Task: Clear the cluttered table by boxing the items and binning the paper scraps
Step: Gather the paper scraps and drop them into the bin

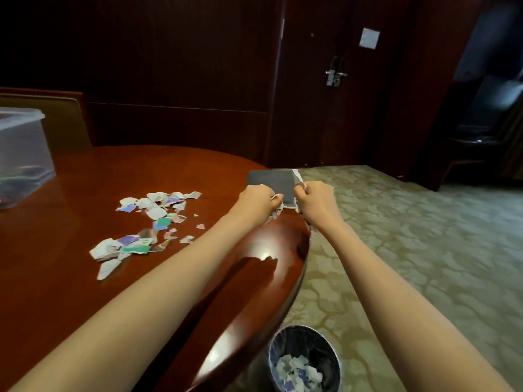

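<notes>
Torn paper scraps, white, purple and green, lie scattered over the middle of the brown table. My left hand is curled round a bunch of scraps near the table's right edge. My right hand pinches a white scrap that sticks up from its fingers. Both hands hover over a dark flat pad lying at the table's edge. A round bin with a plastic liner stands on the floor below the table edge and holds several scraps.
A clear plastic box with some items inside stands at the table's far left. A chair is behind it. Patterned carpet spreads to the right, and a dark wooden door is at the back.
</notes>
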A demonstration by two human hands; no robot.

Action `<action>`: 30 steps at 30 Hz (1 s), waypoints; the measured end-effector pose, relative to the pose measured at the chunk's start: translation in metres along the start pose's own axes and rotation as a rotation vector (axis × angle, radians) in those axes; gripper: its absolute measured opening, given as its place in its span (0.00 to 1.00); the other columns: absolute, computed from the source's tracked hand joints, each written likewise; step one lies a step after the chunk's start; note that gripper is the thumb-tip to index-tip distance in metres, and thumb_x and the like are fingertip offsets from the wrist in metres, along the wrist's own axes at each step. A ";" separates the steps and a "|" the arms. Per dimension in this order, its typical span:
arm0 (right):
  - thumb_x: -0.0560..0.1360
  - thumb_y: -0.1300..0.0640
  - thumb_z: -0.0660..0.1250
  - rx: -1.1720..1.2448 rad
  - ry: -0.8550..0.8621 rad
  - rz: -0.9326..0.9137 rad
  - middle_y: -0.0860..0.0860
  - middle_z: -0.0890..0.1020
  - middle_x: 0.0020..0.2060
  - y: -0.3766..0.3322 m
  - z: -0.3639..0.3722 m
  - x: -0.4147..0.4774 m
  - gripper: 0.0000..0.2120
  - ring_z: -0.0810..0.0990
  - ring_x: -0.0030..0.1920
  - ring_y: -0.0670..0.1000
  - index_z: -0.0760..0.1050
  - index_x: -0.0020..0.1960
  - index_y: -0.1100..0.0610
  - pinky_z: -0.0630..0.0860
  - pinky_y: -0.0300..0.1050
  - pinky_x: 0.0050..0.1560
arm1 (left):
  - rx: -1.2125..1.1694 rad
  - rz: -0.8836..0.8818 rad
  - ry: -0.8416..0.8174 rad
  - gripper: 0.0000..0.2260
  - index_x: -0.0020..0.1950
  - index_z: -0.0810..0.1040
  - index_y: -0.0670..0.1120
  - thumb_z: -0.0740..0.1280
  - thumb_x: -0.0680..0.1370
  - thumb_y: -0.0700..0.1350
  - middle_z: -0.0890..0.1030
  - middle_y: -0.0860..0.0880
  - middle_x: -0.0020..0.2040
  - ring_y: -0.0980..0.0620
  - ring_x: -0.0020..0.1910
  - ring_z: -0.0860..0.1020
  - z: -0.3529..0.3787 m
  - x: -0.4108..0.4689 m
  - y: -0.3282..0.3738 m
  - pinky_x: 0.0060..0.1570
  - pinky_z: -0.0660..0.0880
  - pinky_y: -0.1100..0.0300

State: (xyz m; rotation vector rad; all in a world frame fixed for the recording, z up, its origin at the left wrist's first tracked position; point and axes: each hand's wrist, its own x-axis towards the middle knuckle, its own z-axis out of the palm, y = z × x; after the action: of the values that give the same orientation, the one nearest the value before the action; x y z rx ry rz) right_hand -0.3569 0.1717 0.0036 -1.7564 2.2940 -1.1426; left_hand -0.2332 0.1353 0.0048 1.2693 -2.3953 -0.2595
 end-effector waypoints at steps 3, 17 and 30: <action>0.77 0.60 0.56 0.027 0.023 0.043 0.60 0.73 0.27 0.024 -0.016 -0.007 0.21 0.72 0.34 0.58 0.61 0.25 0.57 0.62 0.47 0.34 | -0.024 0.036 -0.048 0.19 0.36 0.72 0.39 0.55 0.82 0.48 0.79 0.38 0.41 0.38 0.50 0.76 0.015 0.006 0.026 0.42 0.67 0.53; 0.77 0.61 0.55 0.054 0.073 0.262 0.64 0.76 0.30 0.128 -0.044 -0.030 0.20 0.74 0.32 0.58 0.63 0.26 0.59 0.74 0.52 0.39 | -0.118 0.106 -0.232 0.16 0.38 0.69 0.39 0.55 0.82 0.46 0.74 0.41 0.34 0.40 0.42 0.73 0.096 0.018 0.118 0.38 0.64 0.51; 0.78 0.59 0.56 0.012 -0.130 0.476 0.70 0.80 0.43 0.210 0.033 -0.057 0.18 0.78 0.43 0.63 0.77 0.44 0.71 0.70 0.49 0.42 | -0.031 -0.052 -0.388 0.18 0.57 0.76 0.34 0.55 0.82 0.46 0.78 0.35 0.57 0.38 0.59 0.75 0.208 0.015 0.106 0.53 0.70 0.51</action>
State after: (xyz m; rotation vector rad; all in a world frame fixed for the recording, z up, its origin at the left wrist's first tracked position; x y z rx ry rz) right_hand -0.4949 0.2215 -0.1607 -1.1401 2.4239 -0.9187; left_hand -0.4120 0.1766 -0.1408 1.3720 -2.6635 -0.6052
